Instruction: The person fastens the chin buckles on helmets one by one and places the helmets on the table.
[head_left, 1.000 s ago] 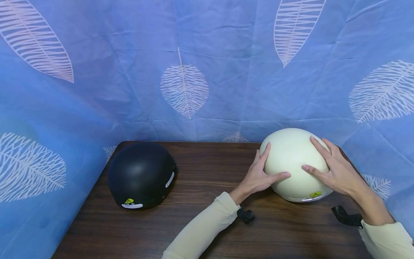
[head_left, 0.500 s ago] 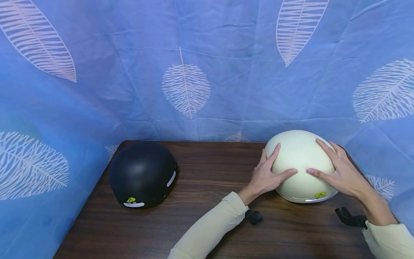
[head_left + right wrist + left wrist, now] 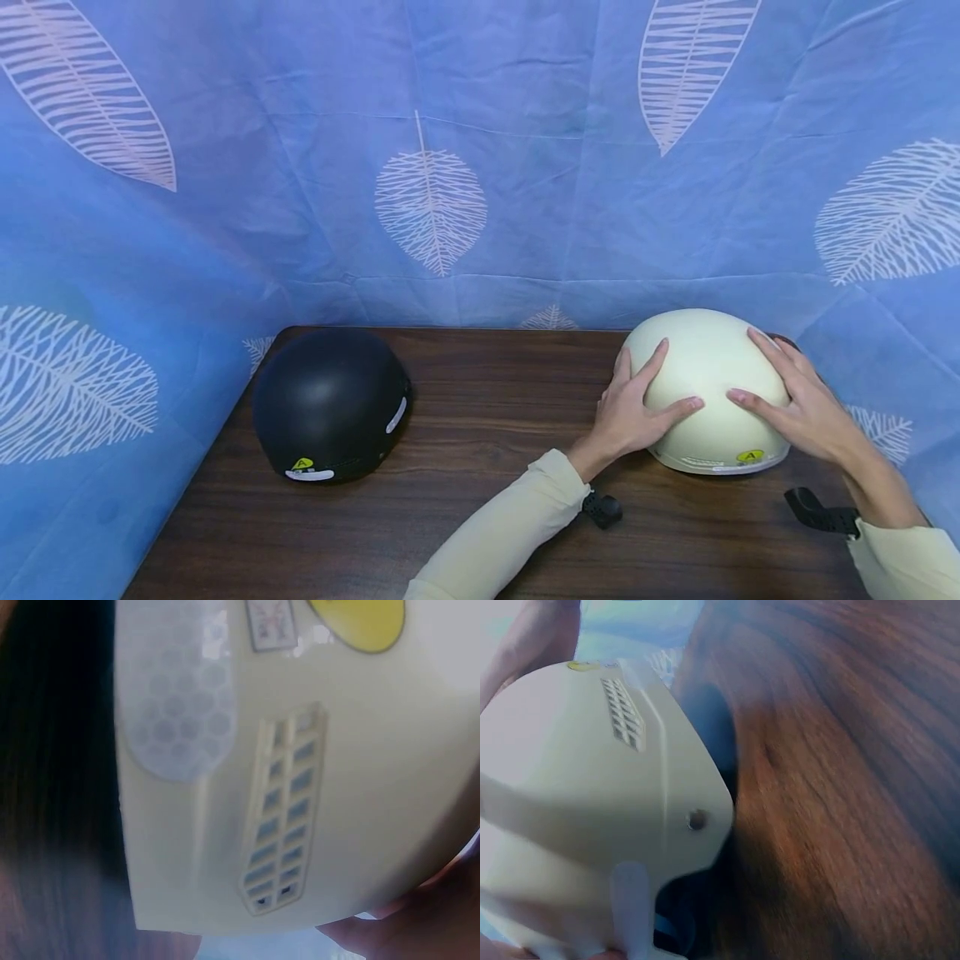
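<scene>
A cream helmet (image 3: 708, 375) with a yellow sticker sits at the right end of the table, between both hands. My left hand (image 3: 628, 408) grips its left side, fingers spread along the shell and thumb across the front. On the opposite side my right hand (image 3: 813, 400) holds it the same way, thumb pointing inward. In the left wrist view the helmet's side (image 3: 592, 772) shows a vent grille and a rivet, its rim close to the wood. The right wrist view shows a honeycomb reflector strip (image 3: 176, 697) and a vent (image 3: 285, 817) up close.
A matte black helmet (image 3: 330, 400) rests on the left part of the dark wooden table (image 3: 480, 400). Behind and at both sides hangs a blue cloth (image 3: 510, 208) with white leaf prints. Black wrist straps with devices sit on both wrists.
Both hands have shifted the cream helmet to the right and slightly nearer to me, lowering it a little. The black helmet has stayed where it was.
</scene>
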`<state>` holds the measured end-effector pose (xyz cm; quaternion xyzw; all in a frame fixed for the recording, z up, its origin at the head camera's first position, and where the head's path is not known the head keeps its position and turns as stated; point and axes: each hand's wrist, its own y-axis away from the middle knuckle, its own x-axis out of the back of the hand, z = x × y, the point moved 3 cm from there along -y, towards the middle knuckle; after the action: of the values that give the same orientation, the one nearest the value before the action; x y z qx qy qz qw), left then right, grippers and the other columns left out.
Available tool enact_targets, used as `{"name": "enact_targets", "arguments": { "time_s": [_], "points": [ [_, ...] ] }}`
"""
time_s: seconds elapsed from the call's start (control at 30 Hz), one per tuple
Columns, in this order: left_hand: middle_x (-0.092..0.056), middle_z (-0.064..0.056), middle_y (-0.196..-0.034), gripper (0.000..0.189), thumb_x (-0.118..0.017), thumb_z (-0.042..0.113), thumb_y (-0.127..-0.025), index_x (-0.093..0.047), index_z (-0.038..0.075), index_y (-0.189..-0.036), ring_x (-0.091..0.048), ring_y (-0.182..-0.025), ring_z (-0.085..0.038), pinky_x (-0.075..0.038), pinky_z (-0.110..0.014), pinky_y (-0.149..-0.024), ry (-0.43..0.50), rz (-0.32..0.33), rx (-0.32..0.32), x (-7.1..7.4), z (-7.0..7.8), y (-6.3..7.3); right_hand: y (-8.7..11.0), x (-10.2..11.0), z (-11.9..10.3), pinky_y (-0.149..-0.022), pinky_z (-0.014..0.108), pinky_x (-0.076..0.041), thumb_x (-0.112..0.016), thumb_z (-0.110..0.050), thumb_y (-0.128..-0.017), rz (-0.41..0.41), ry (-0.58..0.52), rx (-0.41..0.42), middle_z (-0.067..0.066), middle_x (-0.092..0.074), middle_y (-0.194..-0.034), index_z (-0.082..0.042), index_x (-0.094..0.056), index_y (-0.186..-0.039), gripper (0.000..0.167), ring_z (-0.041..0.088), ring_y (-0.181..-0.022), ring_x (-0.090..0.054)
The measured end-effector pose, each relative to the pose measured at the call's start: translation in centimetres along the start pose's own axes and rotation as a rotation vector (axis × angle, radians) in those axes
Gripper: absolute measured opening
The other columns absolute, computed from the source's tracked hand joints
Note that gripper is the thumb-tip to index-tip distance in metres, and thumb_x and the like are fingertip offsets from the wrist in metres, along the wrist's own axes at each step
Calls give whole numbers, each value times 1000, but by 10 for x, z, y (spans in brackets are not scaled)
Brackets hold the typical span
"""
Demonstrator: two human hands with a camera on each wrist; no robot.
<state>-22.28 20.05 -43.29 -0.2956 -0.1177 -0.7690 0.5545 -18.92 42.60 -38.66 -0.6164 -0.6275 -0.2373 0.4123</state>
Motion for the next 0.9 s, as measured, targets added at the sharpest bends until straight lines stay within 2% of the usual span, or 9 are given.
{"name": "enact_targets", "arguments": {
  "time_s": [0.2, 0.57, 0.9],
  "points": [
    [0, -2, -167, 91, -66, 68, -82, -1, 63, -146, -38, -140, -40, -43, -60, -98, -56, -50, 11, 0, 1, 1, 2, -1, 8, -75, 82, -28, -64, -29, -94, -1, -7, -5, 29, -6, -161, -28, -9, -161, 87, 62, -139, -12],
    [-6, -3, -167, 88, -62, 72, -82, 0, 66, -144, -34, -142, -42, -39, -61, -103, -114, -66, 45, -6, 8, -4, 5, -2, 22, -75, 82, -28, -60, -27, -96, -1, -43, -17, 25, -8, -163, -28, -9, -161, 83, 58, -143, -8],
    [-10, -3, -167, 89, -59, 75, -81, 1, 65, -145, -38, -141, -38, -43, -55, -101, -200, -62, 54, -6, 13, -5, 5, -6, 29, -79, 83, -24, -57, -26, -98, 12, -61, 4, 26, -10, -162, -25, -10, -161, 79, 59, -142, -8]
  ]
}}
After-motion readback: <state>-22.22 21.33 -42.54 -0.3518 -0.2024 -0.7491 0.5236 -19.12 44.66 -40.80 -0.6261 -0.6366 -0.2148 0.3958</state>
